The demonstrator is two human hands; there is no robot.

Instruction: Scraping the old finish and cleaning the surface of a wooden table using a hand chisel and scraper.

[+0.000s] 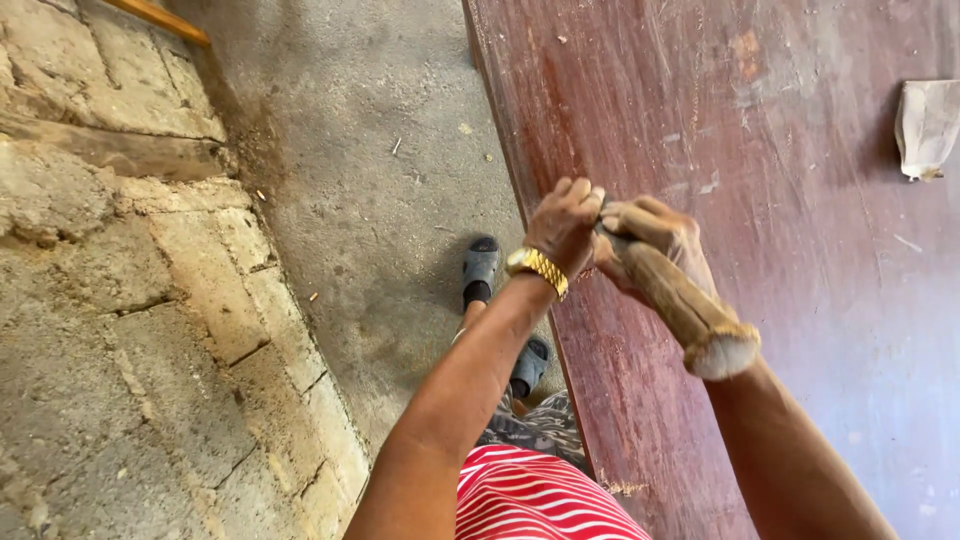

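Note:
A large reddish-brown wooden panel (pixel 760 150) fills the right of the head view, its edge running down the middle. My right hand (pixel 665 235) is wrapped around a thick wooden tool handle (pixel 690 315) whose frayed butt end points back at me. My left hand (pixel 562 222), with a gold watch (pixel 538 268) on the wrist, closes on the front of the same tool, right against the panel's edge. The tool's working end is hidden behind my fingers.
A rough block wall (pixel 130 300) stands on the left. Grey concrete floor (pixel 370 150) lies between the wall and the panel, with my feet in grey sandals (pixel 480 265) on it. A crumpled piece of sandpaper (pixel 925 125) rests on the panel at far right.

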